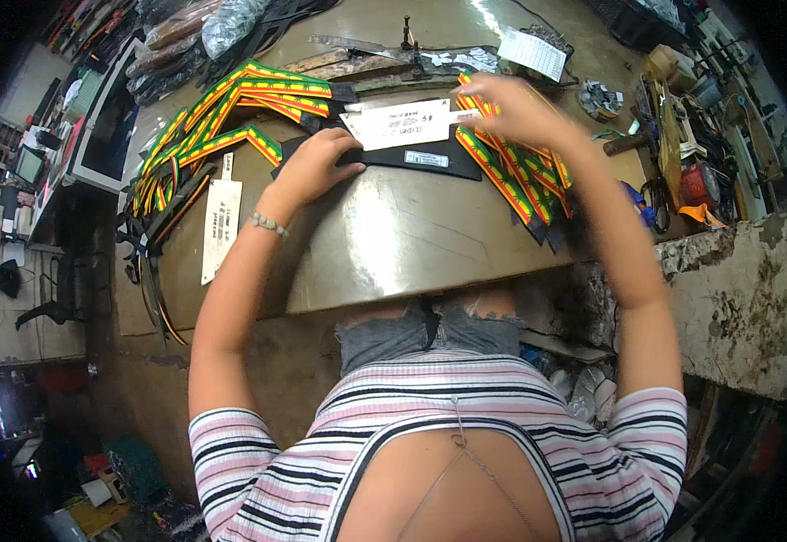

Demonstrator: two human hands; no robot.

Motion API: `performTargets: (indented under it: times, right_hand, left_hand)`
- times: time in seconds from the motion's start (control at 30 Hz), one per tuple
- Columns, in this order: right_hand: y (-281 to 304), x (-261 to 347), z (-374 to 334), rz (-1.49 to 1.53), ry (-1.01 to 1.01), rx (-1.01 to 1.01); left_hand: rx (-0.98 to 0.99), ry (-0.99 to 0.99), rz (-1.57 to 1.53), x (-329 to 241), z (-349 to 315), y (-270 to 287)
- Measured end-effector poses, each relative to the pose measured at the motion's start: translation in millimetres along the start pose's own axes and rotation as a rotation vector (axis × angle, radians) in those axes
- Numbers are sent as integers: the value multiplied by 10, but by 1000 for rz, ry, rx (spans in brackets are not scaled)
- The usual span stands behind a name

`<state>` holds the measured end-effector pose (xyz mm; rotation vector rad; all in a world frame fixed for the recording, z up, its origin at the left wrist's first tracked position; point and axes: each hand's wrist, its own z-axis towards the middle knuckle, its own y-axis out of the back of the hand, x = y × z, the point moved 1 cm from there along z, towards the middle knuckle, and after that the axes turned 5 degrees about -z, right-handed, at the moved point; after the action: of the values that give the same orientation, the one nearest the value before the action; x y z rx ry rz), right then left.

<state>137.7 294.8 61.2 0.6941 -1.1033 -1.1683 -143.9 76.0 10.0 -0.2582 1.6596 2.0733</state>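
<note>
A white flat template with handwriting lies across a black flat strip on the table in front of me. My left hand holds down the template's left end, its index finger and thumb at the edge. My right hand is blurred by motion above the template's right end; its fingers and anything in them are unclear. Beneath and beside it fan out several red, yellow and green patterned straps with black ends. More such straps are heaped left of my left hand.
The metal-topped table ends close to my body. A second white template lies by my left forearm. At the back are a white sheet and wooden pieces. Scissors and a tape roll sit at the right.
</note>
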Motion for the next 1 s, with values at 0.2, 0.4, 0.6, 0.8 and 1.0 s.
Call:
performTargets:
  times: [0.2,0.4,0.6,0.8,1.0]
  right_hand:
    - [-909,38,575,-118,-343,138]
    - [-709,168,504,-228,-242,-253]
    - [-464,454,281,172,-56,-550]
    - [-502,1104,-394,737,-561,-862]
    - [-1062,1365,-1007,305,-933,-901]
  left_hand:
    - [-65,70,-72,38,-105,76]
    - [-68,10,61,38,-140,24]
    - [28,-14,289,22,-70,-111]
    - [171,26,712,-159,59,-137]
    - [-160,-113,745,-460,205,609]
